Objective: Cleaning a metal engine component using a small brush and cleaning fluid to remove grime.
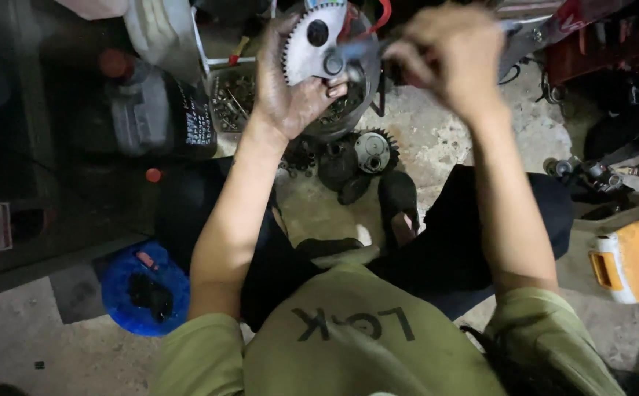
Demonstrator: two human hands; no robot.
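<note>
At the far left, a blue plastic lid (pixel 145 287) lies on the concrete floor (pixel 437 139) with dark bits in it, and above it stands a dark plastic jug (pixel 159 110) with a red cap, beside a small tray of screws and bolts (pixel 233 99).

The left hand (pixel 286 81), grimy with oil, is closed around a toothed metal gear (pixel 312 42), with the thumb and fingertips pressed against its lower face near the hub. The gear is held up in the air at the top middle of the view, over a round dark bowl (pixel 349 110) of small parts (only part of the bowl shows behind the hand).

Below the bowl, on the floor between the person's knees, lie more dark engine parts (pixel 356 158), among them a smaller gear with a shiny centre.

The right hand (pixel 448 55) is blurred by motion; it is closed in a fist around a metal wrench (pixel 356 53), whose head sits at the gear's hub, just beside the left fingertips.

Farther right, a small metal fitting (pixel 591 174) rests on the floor, and an orange and white container (pixel 635 257) sits at the right edge.
</note>
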